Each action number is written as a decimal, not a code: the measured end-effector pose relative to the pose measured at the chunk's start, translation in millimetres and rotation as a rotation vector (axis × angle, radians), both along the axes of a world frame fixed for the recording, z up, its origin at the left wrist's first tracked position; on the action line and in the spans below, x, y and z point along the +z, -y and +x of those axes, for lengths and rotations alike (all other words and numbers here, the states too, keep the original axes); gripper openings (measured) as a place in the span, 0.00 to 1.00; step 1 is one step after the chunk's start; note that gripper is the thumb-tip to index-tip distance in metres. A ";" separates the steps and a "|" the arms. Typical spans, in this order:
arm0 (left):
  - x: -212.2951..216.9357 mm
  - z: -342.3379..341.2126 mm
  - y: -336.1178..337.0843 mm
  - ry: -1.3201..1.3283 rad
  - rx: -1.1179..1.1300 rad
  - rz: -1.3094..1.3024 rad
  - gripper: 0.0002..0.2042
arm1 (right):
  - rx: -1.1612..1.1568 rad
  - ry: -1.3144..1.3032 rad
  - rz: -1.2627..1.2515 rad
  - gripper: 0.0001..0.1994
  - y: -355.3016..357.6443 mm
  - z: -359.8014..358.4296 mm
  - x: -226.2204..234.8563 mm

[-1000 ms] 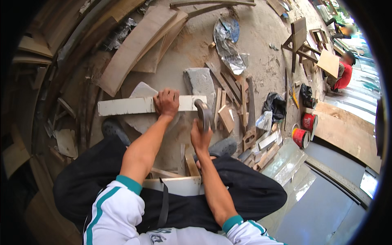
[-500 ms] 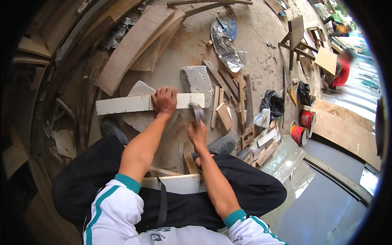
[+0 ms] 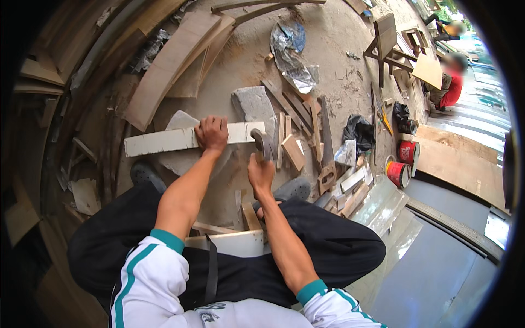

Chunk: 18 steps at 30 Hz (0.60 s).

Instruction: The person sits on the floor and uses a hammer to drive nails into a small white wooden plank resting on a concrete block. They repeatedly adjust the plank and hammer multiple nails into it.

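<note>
A long white-painted board (image 3: pixel 158 143) lies across pale stone blocks in front of me. My left hand (image 3: pixel 212 134) is closed over its middle, with the fingers wrapped over the far edge. In my right hand (image 3: pixel 261 174) is a claw hammer (image 3: pixel 261 141), gripped by the handle with its metal head over the board's right end. Whether the head touches the board I cannot tell, and no nail can be made out. One rough stone block (image 3: pixel 254 105) sits behind the board's right part. Another stone (image 3: pixel 183 119) shows behind its left part.
A handsaw (image 3: pixel 327 175) lies to the right among wood offcuts (image 3: pixel 293 153). Past it are a black plastic bag (image 3: pixel 358 134) and red cans (image 3: pixel 398 174). Curved boards (image 3: pixel 172 65) lie far left. A wooden box-like frame (image 3: pixel 235 243) sits by my lap. Two people sit at the far right.
The hammer head has shifted slightly away from me and shows more clearly at the board's right end. My left hand keeps its place on the board. The whole view has shifted a little.
</note>
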<state>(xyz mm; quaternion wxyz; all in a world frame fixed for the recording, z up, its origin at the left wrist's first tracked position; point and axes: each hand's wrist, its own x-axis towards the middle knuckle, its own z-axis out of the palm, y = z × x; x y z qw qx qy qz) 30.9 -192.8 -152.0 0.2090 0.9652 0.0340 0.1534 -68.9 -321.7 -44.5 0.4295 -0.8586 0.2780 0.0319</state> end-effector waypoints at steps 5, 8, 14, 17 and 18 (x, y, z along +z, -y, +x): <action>4.2 3.0 9.0 0.040 -0.031 -0.075 0.10 | 0.093 -0.012 -0.062 0.14 15.9 -7.9 -24.3; 1.1 3.6 4.1 0.015 -0.019 -0.042 0.10 | 0.091 -0.157 -0.022 0.12 20.9 -5.8 -16.1; 7.5 1.2 2.7 -0.064 -0.040 -0.064 0.11 | -0.011 -0.117 0.070 0.15 21.0 -5.8 -9.8; 12.2 -5.8 -4.9 -0.036 -0.204 -0.138 0.15 | -0.141 -0.095 0.151 0.17 25.5 -12.9 -35.6; 12.7 -9.9 -9.9 -0.005 -0.274 -0.161 0.17 | -0.175 -0.132 0.201 0.17 26.0 -16.6 -38.0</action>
